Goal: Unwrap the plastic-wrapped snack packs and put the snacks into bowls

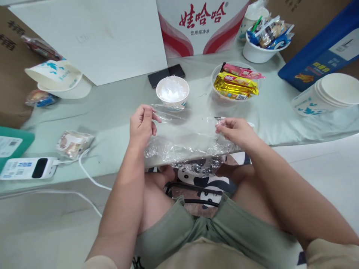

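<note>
A sheet of clear plastic film (190, 145) stretches between my hands and hangs in crumpled folds over the table's front edge. My left hand (144, 123) pinches its left side between thumb and fingers. On the other side, my right hand (235, 130) is closed on the film's right edge. Just beyond the film stands a paper cup (172, 101) with crinkled clear plastic in its mouth. A black phone (166, 74) lies flat behind that cup.
Wrapped snacks fill a clear bowl (218, 89) and a white tub (256, 54). Stacked paper cups (308, 101) lie at right, with more paper containers (81, 87) at left. A white power bank (21, 168) trails a cable (89, 179) over the front edge beside a wrapped snack (74, 144).
</note>
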`<state>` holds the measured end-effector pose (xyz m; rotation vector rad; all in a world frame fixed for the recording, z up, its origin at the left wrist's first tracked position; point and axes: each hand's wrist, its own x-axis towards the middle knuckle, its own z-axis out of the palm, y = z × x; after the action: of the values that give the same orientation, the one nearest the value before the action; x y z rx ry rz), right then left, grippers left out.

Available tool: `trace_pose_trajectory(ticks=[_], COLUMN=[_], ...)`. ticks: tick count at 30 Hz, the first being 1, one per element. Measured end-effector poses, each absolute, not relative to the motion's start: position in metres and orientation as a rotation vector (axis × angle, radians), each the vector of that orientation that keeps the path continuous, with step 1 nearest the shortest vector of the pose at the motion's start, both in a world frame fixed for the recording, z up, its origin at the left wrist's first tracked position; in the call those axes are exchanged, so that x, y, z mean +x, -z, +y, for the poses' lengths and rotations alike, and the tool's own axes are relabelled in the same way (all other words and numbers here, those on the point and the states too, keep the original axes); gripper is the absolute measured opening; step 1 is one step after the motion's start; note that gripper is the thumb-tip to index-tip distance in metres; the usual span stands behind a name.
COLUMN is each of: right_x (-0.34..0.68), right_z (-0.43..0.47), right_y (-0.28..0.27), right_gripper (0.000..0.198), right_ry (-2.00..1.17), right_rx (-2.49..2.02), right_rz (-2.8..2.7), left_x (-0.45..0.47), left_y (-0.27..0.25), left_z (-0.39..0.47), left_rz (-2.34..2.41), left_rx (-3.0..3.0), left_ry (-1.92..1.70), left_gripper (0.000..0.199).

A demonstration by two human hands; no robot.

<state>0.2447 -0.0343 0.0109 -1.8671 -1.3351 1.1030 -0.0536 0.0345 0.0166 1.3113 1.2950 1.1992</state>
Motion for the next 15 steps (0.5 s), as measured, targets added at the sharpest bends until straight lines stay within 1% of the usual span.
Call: trace_pose_trajectory(ticks=[2,6,11,15], right_x=[0.244,0.243,0.241,0.246], right_z=[-0.034,-0.032,-0.034,-0.034], right_y=[-0.012,-0.015,-0.023,-0.023], right_gripper=[0.022,0.028,0.031,0.033], right_ry=[-1.076,-1.041,-1.051,-1.088], right_rx=[-1.724,-1.485,-1.305,-1.27], right_rz=[-1.225,-0.985,-0.842,-0.841], left_x=[-0.054,-0.051,-0.048,-0.049], left_y=[-0.014,-0.016,-0.023,-0.024], left_z=[0.037,0.038,0.035,0.035], left_rz=[1.3,1.343,1.395,1.395], left_rx=[1.301,1.261,1.223,1.226], left_ry=[-1.219,-1.208,-1.15,-1.143], left_gripper=[0.031,0.023,0.024,0.024])
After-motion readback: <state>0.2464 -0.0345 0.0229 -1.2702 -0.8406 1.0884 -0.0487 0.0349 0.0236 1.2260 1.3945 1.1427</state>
